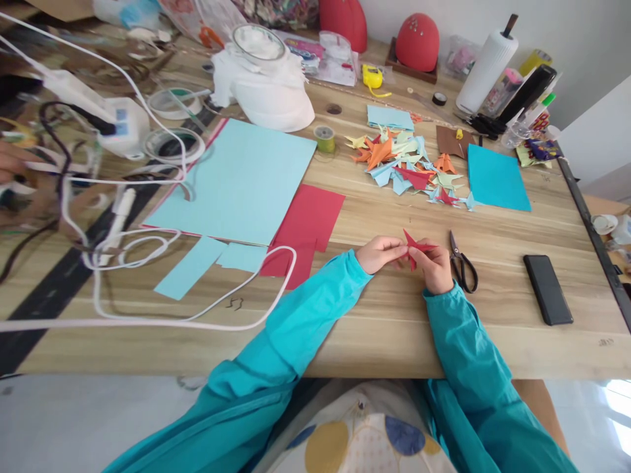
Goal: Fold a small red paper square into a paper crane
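Between my two hands is a small red origami paper crane, its pointed ends sticking out up, down and to the right. My left hand pinches it from the left with the fingertips. On the other side, my right hand grips it between thumb and fingers. Black-handled scissors lie just right of my right hand. Beyond my hands is a pile of folded paper cranes in orange, red, light blue and pale yellow. Red paper sheets lie to the left.
Light blue sheets and cut strips lie left, near a looping white cable. A phone rests at the right. Turquoise paper, a thread spool and a yellow tape measure stand farther back.
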The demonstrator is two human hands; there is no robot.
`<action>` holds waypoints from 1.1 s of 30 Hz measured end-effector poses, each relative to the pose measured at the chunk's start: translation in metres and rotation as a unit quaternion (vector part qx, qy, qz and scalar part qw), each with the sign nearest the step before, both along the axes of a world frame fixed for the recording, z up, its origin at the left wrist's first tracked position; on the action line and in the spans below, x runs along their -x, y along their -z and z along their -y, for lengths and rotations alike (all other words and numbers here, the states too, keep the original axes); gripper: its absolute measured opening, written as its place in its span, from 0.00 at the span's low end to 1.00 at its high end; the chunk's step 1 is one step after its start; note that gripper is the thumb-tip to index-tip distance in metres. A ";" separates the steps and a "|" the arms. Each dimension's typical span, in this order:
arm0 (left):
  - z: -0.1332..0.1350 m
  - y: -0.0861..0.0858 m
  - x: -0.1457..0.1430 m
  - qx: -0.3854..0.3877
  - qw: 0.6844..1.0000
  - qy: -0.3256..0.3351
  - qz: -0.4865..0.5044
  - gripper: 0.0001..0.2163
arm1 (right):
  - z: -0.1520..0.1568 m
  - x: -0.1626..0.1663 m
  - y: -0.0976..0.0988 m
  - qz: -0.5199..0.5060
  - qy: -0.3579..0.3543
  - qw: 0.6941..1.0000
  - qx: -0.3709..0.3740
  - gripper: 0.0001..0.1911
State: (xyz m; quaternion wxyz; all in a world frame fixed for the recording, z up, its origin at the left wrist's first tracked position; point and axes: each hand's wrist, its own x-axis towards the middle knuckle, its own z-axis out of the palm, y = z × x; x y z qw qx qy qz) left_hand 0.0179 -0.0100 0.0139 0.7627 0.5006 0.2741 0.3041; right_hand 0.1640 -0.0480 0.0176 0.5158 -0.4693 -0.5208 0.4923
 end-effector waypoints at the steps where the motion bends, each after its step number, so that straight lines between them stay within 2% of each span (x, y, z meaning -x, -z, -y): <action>1: 0.001 0.000 -0.001 -0.008 1.000 0.005 -0.004 0.18 | 0.000 0.000 -0.001 0.001 -0.005 1.000 0.001 0.13; 7: 0.005 -0.003 -0.004 -0.049 0.998 -0.032 -0.019 0.15 | 0.000 -0.001 -0.008 0.066 -0.026 0.997 0.015 0.21; 13: 0.008 -0.007 -0.002 -0.098 0.994 -0.045 -0.028 0.16 | 0.003 0.001 -0.007 0.011 -0.021 0.998 0.059 0.21; 17: 0.006 -0.003 -0.001 -0.073 0.996 -0.031 -0.045 0.16 | 0.003 0.001 -0.008 -0.004 -0.030 0.998 0.061 0.20; 20: 0.006 -0.001 -0.002 -0.044 0.999 -0.021 -0.001 0.17 | 0.002 -0.001 -0.007 -0.007 -0.051 0.996 0.071 0.21; 24: 0.007 -0.004 -0.003 -0.071 0.995 -0.036 -0.062 0.18 | 0.002 -0.001 -0.006 -0.008 -0.071 0.995 0.064 0.24; 33: 0.006 -0.002 -0.004 -0.110 0.989 -0.073 -0.068 0.19 | 0.004 0.002 -0.003 -0.016 -0.011 0.999 0.047 0.24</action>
